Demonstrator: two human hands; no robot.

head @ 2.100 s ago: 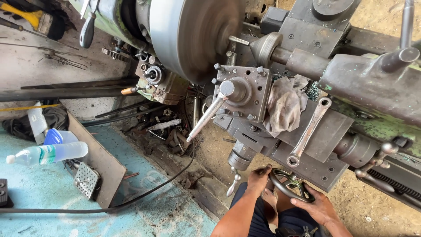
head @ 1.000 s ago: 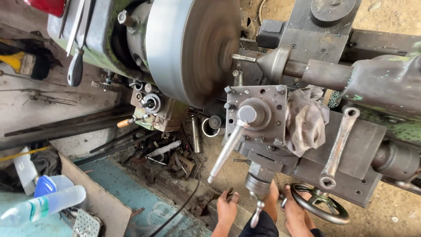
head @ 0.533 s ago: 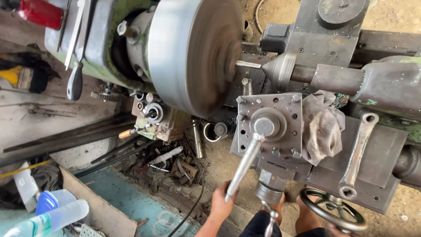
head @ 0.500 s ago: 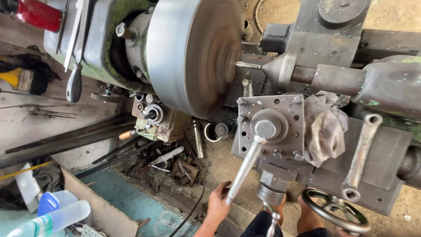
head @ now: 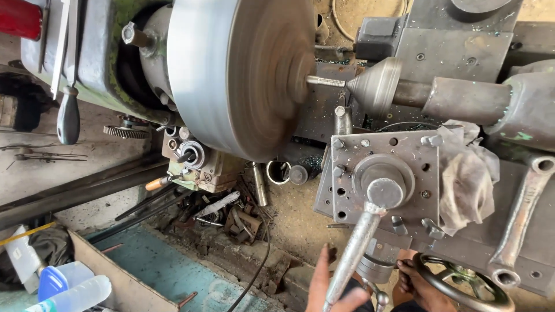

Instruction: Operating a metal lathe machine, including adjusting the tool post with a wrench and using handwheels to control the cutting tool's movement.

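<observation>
1. Your left hand point(head: 332, 289) sits at the bottom edge, palm and fingers wrapped loosely against the long steel lever point(head: 354, 260); the grip looks half closed around its lower end, not tight.
2. Your right hand point(head: 417, 283) curls its fingers around the rim of the black handwheel point(head: 462, 283), so both controls are already in hand.
3. Just above, the lever rises to the round hub on the square tool block point(head: 384, 179), and a grey rag point(head: 467, 173) lies draped on the block's right side.
4. Further off, the big disc point(head: 243, 75) is blurred, so it looks to be spinning, and a thin rod point(head: 325, 81) runs from its centre to the cone-shaped support point(head: 376, 86).
5. By my reading the setup is done and the machine runs, but the block stands apart from the rod, so cutting seems not begun.
</observation>
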